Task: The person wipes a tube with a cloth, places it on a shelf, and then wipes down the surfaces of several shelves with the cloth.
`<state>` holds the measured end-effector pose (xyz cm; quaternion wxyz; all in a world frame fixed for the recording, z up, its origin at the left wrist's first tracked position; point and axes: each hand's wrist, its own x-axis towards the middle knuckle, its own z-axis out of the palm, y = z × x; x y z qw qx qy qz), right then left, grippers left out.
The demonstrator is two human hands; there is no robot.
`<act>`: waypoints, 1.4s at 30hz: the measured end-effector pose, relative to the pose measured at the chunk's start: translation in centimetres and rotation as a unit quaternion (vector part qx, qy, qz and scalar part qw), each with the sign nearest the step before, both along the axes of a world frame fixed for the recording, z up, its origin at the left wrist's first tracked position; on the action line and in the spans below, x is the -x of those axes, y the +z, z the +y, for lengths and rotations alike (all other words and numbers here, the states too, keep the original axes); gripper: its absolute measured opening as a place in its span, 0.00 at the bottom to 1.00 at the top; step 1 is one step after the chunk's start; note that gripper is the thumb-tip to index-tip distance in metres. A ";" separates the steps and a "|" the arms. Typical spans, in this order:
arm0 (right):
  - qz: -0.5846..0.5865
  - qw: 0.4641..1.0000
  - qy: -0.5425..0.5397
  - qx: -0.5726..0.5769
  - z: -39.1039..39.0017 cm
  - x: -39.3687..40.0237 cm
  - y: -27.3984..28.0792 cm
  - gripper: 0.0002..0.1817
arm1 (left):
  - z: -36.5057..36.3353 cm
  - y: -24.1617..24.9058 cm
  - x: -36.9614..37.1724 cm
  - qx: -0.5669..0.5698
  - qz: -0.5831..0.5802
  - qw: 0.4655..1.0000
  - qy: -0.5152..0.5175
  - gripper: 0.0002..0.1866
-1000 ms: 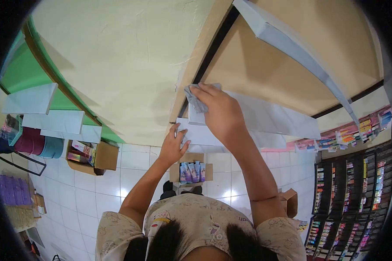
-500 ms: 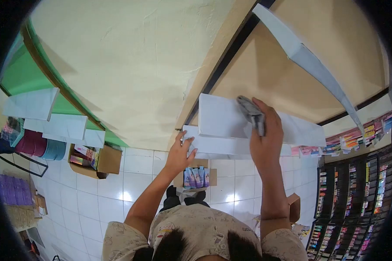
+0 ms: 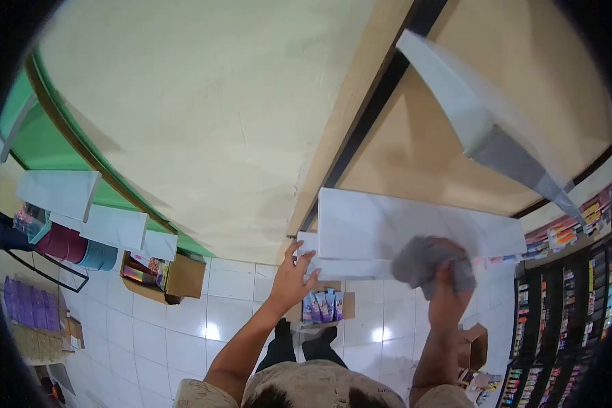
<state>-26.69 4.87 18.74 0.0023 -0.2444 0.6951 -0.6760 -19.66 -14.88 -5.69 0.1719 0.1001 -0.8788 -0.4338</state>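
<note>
Two hands: left hand (image 3: pixel 294 277) fingers spread on white shelf (image 3: pixel 387 228); right hand (image 3: pixel 449 296) clutches grey cloth (image 3: pixel 425 258); tiled floor (image 3: pixel 183 319) below.

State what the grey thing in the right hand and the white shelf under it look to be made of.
Grey cloth: soft fabric, bunched and creased in the right hand.
White shelf: smooth, flat, faintly glossy board, probably laminated wood or painted board; the core is not visible.

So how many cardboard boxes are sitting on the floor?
3. One open box sits left under the white shelves, one small box of packets lies by the person's feet, and one is right near the dark racks. More may be hidden.
</note>
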 end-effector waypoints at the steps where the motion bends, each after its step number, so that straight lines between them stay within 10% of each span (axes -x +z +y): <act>1: 0.057 0.996 -0.074 0.011 0.2 1.3 -0.5 0.17 | -0.1 0.0 0.2 0.010 0.015 1.000 0.006 0.28; 8: 0.319 0.802 -0.101 -0.495 -6.0 3.3 -1.7 0.32 | 0.4 -0.1 0.0 0.035 0.036 0.998 0.032 0.21; 15: 0.306 0.850 0.145 -0.404 -3.8 -1.3 0.8 0.31 | 0.3 -0.5 0.1 0.056 0.059 0.996 0.025 0.19; 19: 0.090 0.971 0.060 -0.215 -0.6 0.8 2.1 0.26 | 0.4 0.1 0.1 0.036 0.036 0.998 0.034 0.19; 24: 0.175 0.896 -0.125 -0.389 -4.3 3.4 0.2 0.23 | 0.5 -0.3 0.2 0.026 0.038 0.998 0.034 0.19; 26: 0.383 0.804 -0.083 -0.448 -6.4 3.8 -2.3 0.23 | 0.6 -0.5 0.2 0.019 0.037 0.999 0.033 0.20; 34: 0.365 0.846 0.139 -0.361 -5.2 -0.9 -1.4 0.30 | -0.4 -3.7 0.4 -0.065 0.020 0.998 -0.019 0.21; 37: 0.214 0.898 0.185 -0.336 -1.7 0.9 1.5 0.25 | -0.3 0.8 -0.6 0.184 -0.031 0.982 0.039 0.22; 39: 0.027 0.974 -0.012 -0.225 0.0 1.9 2.8 0.16 | -1.3 2.7 -0.9 0.170 0.013 0.980 0.104 0.23; 42: 0.262 0.899 -0.197 -0.292 1.8 5.3 1.8 0.19 | -2.4 8.0 -0.6 0.110 0.153 0.974 0.124 0.24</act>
